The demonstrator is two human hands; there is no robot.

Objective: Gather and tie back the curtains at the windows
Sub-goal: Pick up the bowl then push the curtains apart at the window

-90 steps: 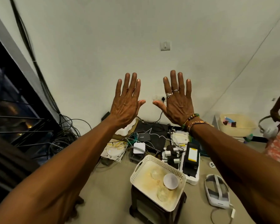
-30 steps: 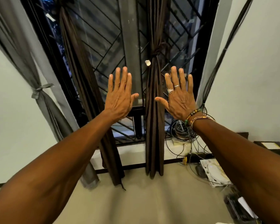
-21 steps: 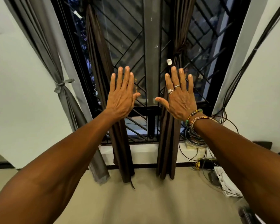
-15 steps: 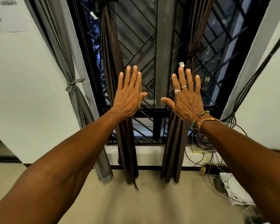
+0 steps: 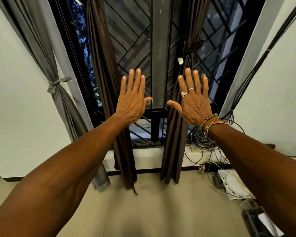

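Both hands raised, backs to camera: left hand (image 5: 132, 101) and right hand (image 5: 193, 103) flat, fingers straight, holding nothing. Left brown curtain (image 5: 101, 65) hangs loose in front of the window grille (image 5: 135, 40), behind the left hand. Right brown curtain (image 5: 190, 23) is cinched by a brown tie (image 5: 192, 47) above the right hand. Grey curtain (image 5: 41, 40) at far left, knotted with a grey tie (image 5: 56, 82). Cable coil (image 5: 202, 139) at the sill, by the right wrist.

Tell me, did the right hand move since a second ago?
Yes. The right hand has swung left. It was just to the right of the tied brown curtain, and now it is in front of that curtain.
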